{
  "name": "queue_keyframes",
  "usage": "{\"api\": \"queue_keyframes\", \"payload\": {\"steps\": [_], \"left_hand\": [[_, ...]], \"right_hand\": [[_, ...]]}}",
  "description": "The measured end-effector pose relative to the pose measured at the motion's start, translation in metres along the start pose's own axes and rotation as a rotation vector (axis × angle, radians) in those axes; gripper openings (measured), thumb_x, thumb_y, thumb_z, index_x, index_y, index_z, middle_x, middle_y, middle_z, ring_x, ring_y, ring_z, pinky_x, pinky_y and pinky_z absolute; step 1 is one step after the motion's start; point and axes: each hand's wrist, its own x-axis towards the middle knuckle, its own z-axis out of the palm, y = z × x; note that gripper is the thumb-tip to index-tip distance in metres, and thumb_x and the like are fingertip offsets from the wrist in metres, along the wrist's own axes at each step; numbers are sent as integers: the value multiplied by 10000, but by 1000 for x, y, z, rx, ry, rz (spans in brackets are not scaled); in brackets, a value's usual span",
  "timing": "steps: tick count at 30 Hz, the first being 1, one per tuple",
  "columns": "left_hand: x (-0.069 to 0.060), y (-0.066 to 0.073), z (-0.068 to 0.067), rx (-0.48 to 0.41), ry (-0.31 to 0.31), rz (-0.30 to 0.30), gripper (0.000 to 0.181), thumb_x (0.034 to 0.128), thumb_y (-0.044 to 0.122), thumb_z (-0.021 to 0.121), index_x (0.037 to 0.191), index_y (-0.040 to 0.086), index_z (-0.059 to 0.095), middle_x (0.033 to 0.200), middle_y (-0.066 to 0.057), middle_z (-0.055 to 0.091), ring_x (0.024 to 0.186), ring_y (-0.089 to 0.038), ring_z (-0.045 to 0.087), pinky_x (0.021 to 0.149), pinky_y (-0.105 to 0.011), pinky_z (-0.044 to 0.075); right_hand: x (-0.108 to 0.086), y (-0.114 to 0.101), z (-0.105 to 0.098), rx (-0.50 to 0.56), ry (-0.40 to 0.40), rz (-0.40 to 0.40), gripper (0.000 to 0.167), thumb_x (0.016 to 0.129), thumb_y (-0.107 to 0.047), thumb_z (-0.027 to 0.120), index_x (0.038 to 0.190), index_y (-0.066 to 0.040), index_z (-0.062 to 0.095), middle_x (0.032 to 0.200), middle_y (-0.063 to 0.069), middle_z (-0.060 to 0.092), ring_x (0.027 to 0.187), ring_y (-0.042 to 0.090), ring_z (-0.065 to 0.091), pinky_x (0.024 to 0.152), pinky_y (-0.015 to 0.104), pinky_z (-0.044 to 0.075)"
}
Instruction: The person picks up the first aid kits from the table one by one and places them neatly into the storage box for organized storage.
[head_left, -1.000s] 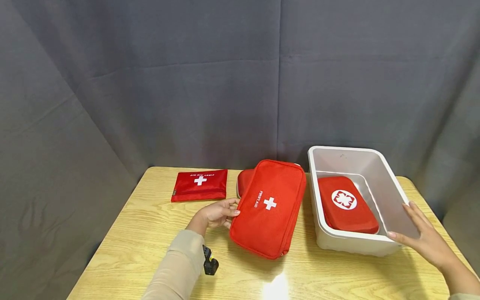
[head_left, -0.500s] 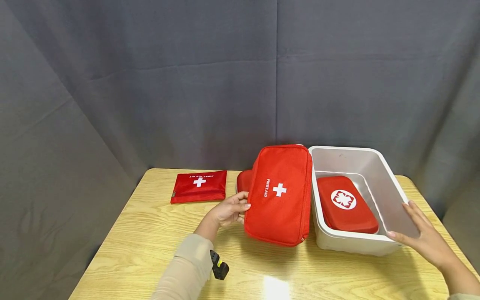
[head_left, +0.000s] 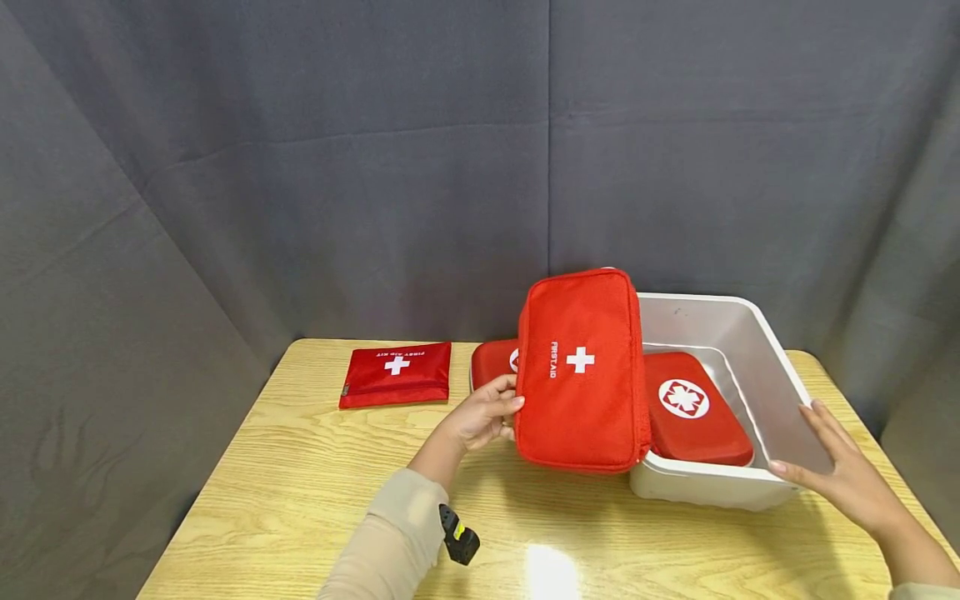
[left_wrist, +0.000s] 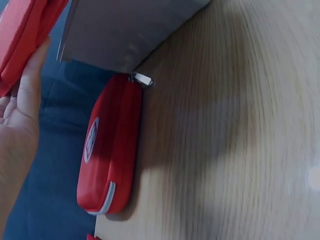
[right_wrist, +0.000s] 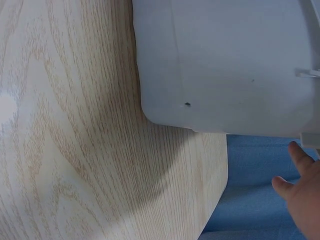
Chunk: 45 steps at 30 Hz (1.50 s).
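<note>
My left hand (head_left: 483,417) pinches the left edge of a red first aid bag (head_left: 581,400) with a white cross, holding it raised above the table. The bag's right side overlaps the left rim of a white plastic bin (head_left: 720,492) in the head view. Inside the bin lies a red first aid case (head_left: 693,425) with a round white emblem. My right hand (head_left: 847,475) rests on the bin's near right corner, fingers extended and thumb apart. Behind the held bag, partly hidden, a second red zippered case (left_wrist: 110,150) stands on the table beside the bin.
A flat red first aid pouch (head_left: 397,375) lies at the table's back left. The wooden table (head_left: 300,500) ends at a grey curtain (head_left: 375,167) behind. A small black device (head_left: 459,535) is worn at my left wrist.
My left hand has lifted the first aid bag and carried it rightward, from over the table to the bin's left rim. The right hand keeps its place on the bin.
</note>
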Motion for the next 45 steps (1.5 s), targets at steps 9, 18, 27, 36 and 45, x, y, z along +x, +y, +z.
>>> {"api": "queue_keyframes", "payload": {"steps": [9,18,27,36,45], "left_hand": [[10,-1,16,-43,47,39,240,884,-65,325,1023,103,426,874,-17,544,670,-121,559,485,-268,469],[21,4,33,-77,85,35,211,881,-51,351,1019,85,436,855,-27,553,654,-135,571,485,-289,479],[33,6,51,-88,120,4,203,870,-43,375,1033,65,429,844,-21,550,645,-142,579,481,-304,476],[52,6,65,-58,172,-32,198,861,-19,423,1056,17,420,861,-39,521,664,-171,573,492,-330,474],[71,8,81,7,220,-88,206,848,-4,468,1051,-5,432,811,-67,524,670,-223,563,537,-400,489]], "right_hand": [[1,0,0,-4,2,-6,831,768,-201,624,1363,13,85,1420,132,-66,1250,332,-90,882,645,-18],[0,-1,0,1,7,-6,828,769,-199,623,1363,14,86,1424,95,-73,1252,305,-97,881,646,-19],[0,2,-1,5,5,-1,834,769,-196,625,1367,3,78,1424,90,-79,1252,240,-118,889,638,-25],[-1,3,0,13,3,0,836,767,-192,626,1368,-4,77,1423,96,-79,1252,259,-117,885,640,-29],[0,1,0,11,-5,13,835,773,-203,620,1369,-3,70,1422,98,-87,1248,310,-112,873,652,-21]]}}
